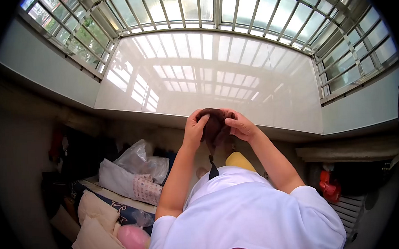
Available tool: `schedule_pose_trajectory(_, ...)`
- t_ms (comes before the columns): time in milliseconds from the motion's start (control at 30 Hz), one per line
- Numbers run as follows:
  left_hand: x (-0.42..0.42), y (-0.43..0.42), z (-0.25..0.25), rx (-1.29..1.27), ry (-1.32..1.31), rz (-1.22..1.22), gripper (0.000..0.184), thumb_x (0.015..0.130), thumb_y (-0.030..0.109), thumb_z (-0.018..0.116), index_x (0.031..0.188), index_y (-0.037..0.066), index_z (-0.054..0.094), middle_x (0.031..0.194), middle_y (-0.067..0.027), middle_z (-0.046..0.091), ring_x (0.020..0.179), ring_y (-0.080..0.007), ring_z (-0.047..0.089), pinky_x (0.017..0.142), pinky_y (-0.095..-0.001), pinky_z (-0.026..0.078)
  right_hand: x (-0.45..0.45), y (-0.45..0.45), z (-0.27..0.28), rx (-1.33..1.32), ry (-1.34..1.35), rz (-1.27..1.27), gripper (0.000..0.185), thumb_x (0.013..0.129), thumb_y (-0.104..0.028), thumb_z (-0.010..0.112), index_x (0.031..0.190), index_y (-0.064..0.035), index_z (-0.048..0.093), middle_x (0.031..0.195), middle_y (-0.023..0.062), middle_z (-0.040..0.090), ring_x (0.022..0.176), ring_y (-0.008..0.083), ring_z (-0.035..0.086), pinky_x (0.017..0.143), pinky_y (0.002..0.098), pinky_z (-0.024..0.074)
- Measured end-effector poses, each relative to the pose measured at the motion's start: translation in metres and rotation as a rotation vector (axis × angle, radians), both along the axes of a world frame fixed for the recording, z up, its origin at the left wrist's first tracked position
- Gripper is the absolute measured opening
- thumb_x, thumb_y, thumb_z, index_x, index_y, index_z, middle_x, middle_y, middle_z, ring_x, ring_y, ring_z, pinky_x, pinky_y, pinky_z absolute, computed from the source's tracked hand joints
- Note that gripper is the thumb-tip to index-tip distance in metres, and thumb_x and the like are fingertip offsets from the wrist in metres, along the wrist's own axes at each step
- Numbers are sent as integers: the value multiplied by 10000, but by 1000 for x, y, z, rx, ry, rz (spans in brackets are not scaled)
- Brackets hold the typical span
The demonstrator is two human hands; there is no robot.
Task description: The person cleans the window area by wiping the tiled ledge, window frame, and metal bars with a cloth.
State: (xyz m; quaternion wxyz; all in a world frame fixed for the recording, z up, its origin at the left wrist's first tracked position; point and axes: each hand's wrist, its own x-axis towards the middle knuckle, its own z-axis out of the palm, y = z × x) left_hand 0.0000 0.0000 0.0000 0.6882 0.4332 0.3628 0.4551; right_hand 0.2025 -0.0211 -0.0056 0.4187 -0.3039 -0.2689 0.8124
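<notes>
A dark brown cloth item (214, 126) hangs between my two hands, just in front of the windowsill's edge. My left hand (196, 124) is closed on its left side, with the thumb over the cloth. On the right side, my right hand (239, 123) pinches the cloth's edge between thumb and fingers. A dark strap with a black end (213, 169) dangles from the cloth over my white shirt.
Ahead lies a glossy white windowsill (252, 90) with metal window bars (184, 10) behind it. Plastic bags (143, 161), cream cushions (98, 220) and a pink round item (133, 240) lie at lower left. A red item (330, 187) sits at lower right.
</notes>
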Motion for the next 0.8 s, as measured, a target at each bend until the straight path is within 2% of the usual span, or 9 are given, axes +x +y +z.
schedule_pose_trajectory(67, -1, 5, 11, -152, -135, 49, 207, 942, 157, 555, 1066, -4, 598, 991, -67, 644, 892, -121, 606, 818, -264, 502, -3, -5, -4, 20, -127, 158, 519, 843, -126, 688, 1308, -35, 477, 1203, 71, 591, 1102, 167, 577, 945, 331, 479)
schedule_pose_trajectory(167, 27, 41, 16, -202, 23, 80, 207, 943, 154, 554, 1074, -1, 599, 993, -65, 644, 892, -121, 607, 805, -264, 508, 24, 12, -38, 45, -135, 116, 453, 858, -104, 654, 1275, -12, 502, 1164, 56, 616, 1101, 174, 588, 931, 368, 499)
schedule_pose_trajectory(333, 68, 89, -10, -163, 163, -18, 207, 939, 152, 573, 1073, 0, 612, 989, -49, 654, 903, -114, 608, 811, -263, 499, 87, 34, -39, -92, -128, 3, 386, 908, -104, 533, 1291, -59, 520, 1162, 48, 617, 1064, 143, 600, 912, 336, 507)
schedule_pose_trajectory(567, 138, 166, -31, -11, 329, 42, 203, 933, 151, 587, 1061, -3, 623, 965, -40, 654, 883, -109, 596, 806, -259, 480, 138, 98, -53, 51, -145, -144, 450, 913, -125, 547, 1347, -49, 458, 1206, 73, 588, 1082, 163, 593, 923, 338, 500)
schedule_pose_trajectory(633, 157, 194, -33, 83, 341, 221, 224, 930, 141, 572, 1090, -11, 615, 988, -54, 648, 892, -125, 588, 824, -265, 468, 152, 124, -53, 156, -149, -192, 502, 915, -114, 556, 1388, -47, 402, 1256, 74, 557, 1110, 163, 573, 945, 345, 477)
schedule_pose_trajectory(667, 157, 211, -60, 187, 381, 271, 377, 902, 166, 603, 1229, -7, 533, 1154, -121, 583, 1039, -222, 561, 915, -340, 447, 159, 133, -54, 141, -145, -208, 560, 904, -138, 585, 1414, -48, 369, 1324, 101, 491, 1174, 193, 526, 985, 356, 443)
schedule_pose_trajectory(700, 159, 219, -73, 196, 385, 271, 377, 902, 166, 603, 1229, -7, 533, 1154, -121, 583, 1039, -222, 561, 915, -340, 447, 164, 139, -64, 149, -139, -210, 560, 904, -138, 585, 1414, -48, 369, 1324, 101, 491, 1174, 193, 526, 985, 356, 443)
schedule_pose_trajectory(767, 166, 226, -96, 468, 1343, 375, 577, 852, 208, 651, 1342, 9, 420, 1290, -178, 461, 1180, -339, 456, 992, -429, 389, 178, 146, -110, 113, -438, -365, 609, 875, -173, 626, 1413, -47, 368, 1392, 127, 409, 1234, 242, 472, 1018, 380, 410)
schedule_pose_trajectory(800, 168, 228, -115, 393, 1305, 271, 699, 809, 248, 687, 1381, 16, 360, 1330, -203, 390, 1222, -412, 375, 1021, -482, 345, 192, 143, -142, 184, -759, -349, 620, 857, -180, 640, 1403, -45, 378, 1409, 137, 386, 1249, 271, 454, 1029, 392, 397)
